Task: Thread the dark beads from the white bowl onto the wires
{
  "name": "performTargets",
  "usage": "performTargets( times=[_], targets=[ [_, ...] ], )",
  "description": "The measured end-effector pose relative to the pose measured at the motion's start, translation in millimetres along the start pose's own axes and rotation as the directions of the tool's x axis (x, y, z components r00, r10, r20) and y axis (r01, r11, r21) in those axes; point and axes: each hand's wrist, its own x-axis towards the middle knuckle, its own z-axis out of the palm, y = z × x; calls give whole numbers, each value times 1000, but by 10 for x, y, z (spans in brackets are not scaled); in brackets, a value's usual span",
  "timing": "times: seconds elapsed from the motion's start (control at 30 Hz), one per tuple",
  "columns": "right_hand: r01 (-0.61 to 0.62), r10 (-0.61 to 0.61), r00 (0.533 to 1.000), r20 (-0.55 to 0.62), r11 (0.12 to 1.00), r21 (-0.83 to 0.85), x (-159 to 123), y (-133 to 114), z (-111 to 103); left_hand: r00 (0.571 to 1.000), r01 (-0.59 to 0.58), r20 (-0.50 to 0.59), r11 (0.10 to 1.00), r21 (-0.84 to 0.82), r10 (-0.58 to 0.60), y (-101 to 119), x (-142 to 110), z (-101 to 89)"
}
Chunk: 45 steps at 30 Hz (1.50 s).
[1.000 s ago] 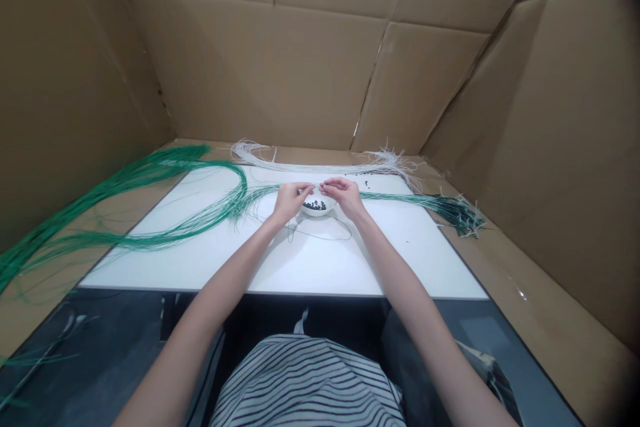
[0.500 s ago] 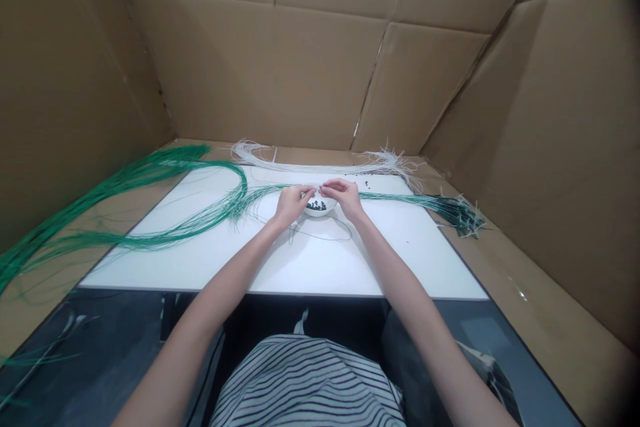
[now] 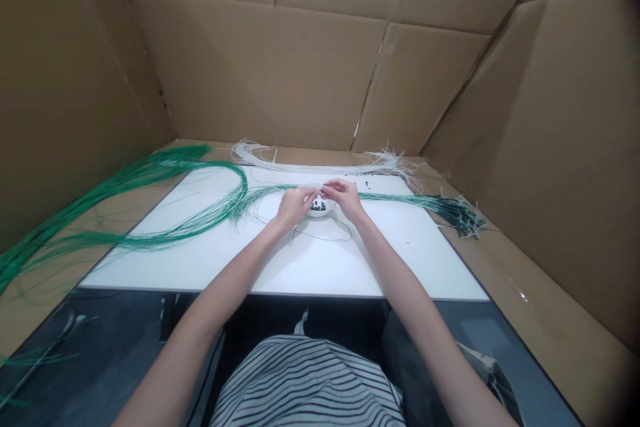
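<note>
- At the far left of the frame we see a cardboard wall (image 3: 65, 80), with a large bundle of green string (image 3: 150, 239) below it. The string runs up from the left edge and bends round in a loop onto the white board (image 3: 200, 267).
- Along the back edge of the board, above the middle of the frame, we find a bundle of white string (image 3: 320, 169), its ends frayed.
- Just left of center is the left hand (image 3: 294, 205). Its thumb and fingertips are drawn together in a pinch; we cannot tell what, if anything, is between them.
- In the center we see a white bowl (image 3: 320, 215) with small black beads (image 3: 318, 207) in it. Both hands are above its rim, fingertips very close together.
- On the board just below the bowl lies a thin loose string (image 3: 325, 239) in a wide curve.
- At the bottom center we see a striped shirt (image 3: 310, 380).
- Just right of center is the right hand (image 3: 345, 193), thumb and fingers also pinched; we cannot make out whether they grip anything.
- Behind the right hand, a few stray beads (image 3: 367, 184) lie on the board.
- Farther right we see a dark green bundle (image 3: 457, 213), its pale ends past the board's edge.
</note>
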Motion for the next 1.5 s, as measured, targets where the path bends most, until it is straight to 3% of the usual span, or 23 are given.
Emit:
performTargets(
  times=[0.27,0.4,0.5,0.63,0.73,1.03,1.3,1.5],
  targets=[
    [-54,54,999,-6,999,1,-24,-33,31,998,47,-45,994,-96,-51,-22,12,46],
    [-15,12,998,-57,999,-52,-4,-19,9,991,119,-43,976,-181,-128,1,21,26],
    [45,-61,996,-72,978,-205,10,5,-22,987,144,-37,968,-208,-154,26,30,-2],
    [159,-169,985,37,803,-575,11,24,-48,984,163,-33,961,-225,-174,35,36,-16],
    [201,-168,979,115,702,-683,-1,3,-44,980,181,-37,957,-228,-195,26,37,-6],
    [252,-203,966,158,867,-429,-45,-94,-3,987,158,4,954,-254,-162,28,26,-24],
    [206,-171,978,117,855,-476,-11,-83,-33,984,174,10,947,-269,-178,49,20,-36],
    [188,-169,982,84,865,-465,-1,-80,-52,986,145,-52,961,-234,-161,38,35,-33]
  ],
)
